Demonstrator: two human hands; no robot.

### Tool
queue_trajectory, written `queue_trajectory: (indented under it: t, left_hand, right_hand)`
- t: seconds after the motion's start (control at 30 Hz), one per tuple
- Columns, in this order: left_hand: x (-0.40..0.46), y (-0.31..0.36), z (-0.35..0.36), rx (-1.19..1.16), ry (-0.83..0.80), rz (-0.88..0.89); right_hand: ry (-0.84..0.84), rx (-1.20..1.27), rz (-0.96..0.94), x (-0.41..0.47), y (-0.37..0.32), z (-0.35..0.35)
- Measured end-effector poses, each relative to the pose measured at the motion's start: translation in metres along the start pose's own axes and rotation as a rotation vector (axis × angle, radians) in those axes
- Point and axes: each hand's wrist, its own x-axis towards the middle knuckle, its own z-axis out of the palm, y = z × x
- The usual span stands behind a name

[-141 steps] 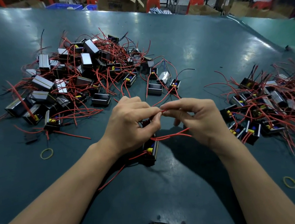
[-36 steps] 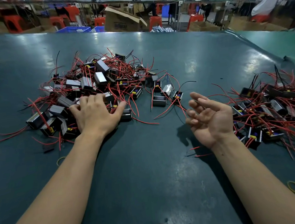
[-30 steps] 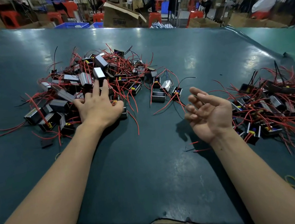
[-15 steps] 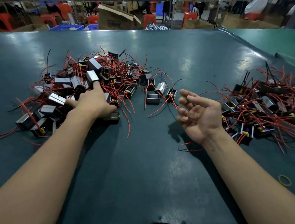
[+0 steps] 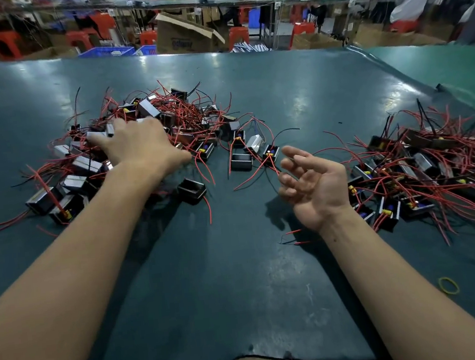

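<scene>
Two piles: small wired units are heaped in a left pile [image 5: 181, 112] under the left hand [image 5: 137, 145] and a right pile [image 5: 424, 164] just beyond the right hand [image 5: 315, 188], well apart on the table [image 5: 242, 283].
Left hand: laid on the near side of the left pile, fingers spread and fairly straight; nothing is seen to be gripped.
Right hand: held palm up between the piles, fingers loosely curled, empty.
Step judged: one unit is being sought in the left pile.
Grip: the unit's body should be pinched, not its red wires [image 5: 209, 212], so that neighbours are not dragged along.
Loose unit [image 5: 192, 190]: set apart just right of the left forearm; it could probably be taken without tangling.
Lift: best done slowly, so that snags are felt and freed.
</scene>
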Motion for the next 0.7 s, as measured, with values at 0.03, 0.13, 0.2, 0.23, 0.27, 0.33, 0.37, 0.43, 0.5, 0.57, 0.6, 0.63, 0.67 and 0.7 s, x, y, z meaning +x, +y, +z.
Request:
queue_trajectory:
  t: [0.03, 0.13, 0.2, 0.23, 0.27, 0.33, 0.37, 0.43, 0.5, 0.57, 0.6, 0.63, 0.67, 0.7]
  left_hand:
    - [-0.002, 0.0, -0.007, -0.026, 0.039, 0.018]
    - [-0.013, 0.002, -0.023, -0.249, 0.26, 0.096]
    - [-0.025, 0.005, -0.028, -0.395, 0.416, 0.22]
    - [-0.031, 0.007, -0.03, -0.446, 0.457, 0.316]
    - [-0.039, 0.009, -0.03, -0.477, 0.468, 0.437]
    - [-0.057, 0.015, -0.027, -0.485, 0.443, 0.698]
    - [-0.066, 0.019, -0.023, -0.469, 0.435, 0.804]
    - [-0.081, 0.028, -0.011, -0.449, 0.419, 0.934]
    - [-0.092, 0.035, 0.004, -0.464, 0.367, 0.974]
    - [-0.095, 0.036, 0.02, -0.533, 0.326, 0.997]
    - [-0.095, 0.034, 0.026, -0.586, 0.311, 0.996]
    - [-0.094, 0.031, 0.032, -0.642, 0.304, 0.979]
    - [-0.092, 0.029, 0.035, -0.685, 0.316, 0.951]
    - [-0.09, 0.026, 0.038, -0.7, 0.339, 0.914]
  right_hand:
    - [-0.001, -0.003, 0.004, 0.0, 0.0, 0.0]
    - [-0.001, -0.028, 0.034, 0.0, 0.0, 0.001]
    - [-0.031, -0.064, 0.073, -0.001, 0.0, 0.0]
    - [-0.06, -0.098, 0.097, -0.001, 0.0, 0.001]
    - [-0.101, -0.143, 0.123, -0.002, 0.0, 0.001]
    - [-0.212, -0.244, 0.174, -0.003, 0.002, 0.005]
    - [-0.276, -0.284, 0.19, -0.004, 0.003, 0.007]
    - [-0.416, -0.277, 0.199, -0.006, 0.005, 0.011]
    - [-0.465, -0.226, 0.203, -0.008, 0.005, 0.01]
    - [-0.417, -0.243, 0.167, -0.01, 0.005, 0.009]
    - [-0.385, -0.252, 0.147, -0.009, 0.005, 0.008]
    - [-0.352, -0.245, 0.14, -0.009, 0.006, 0.007]
    - [-0.318, -0.231, 0.14, -0.008, 0.006, 0.007]
    - [-0.277, -0.229, 0.135, -0.006, 0.006, 0.007]
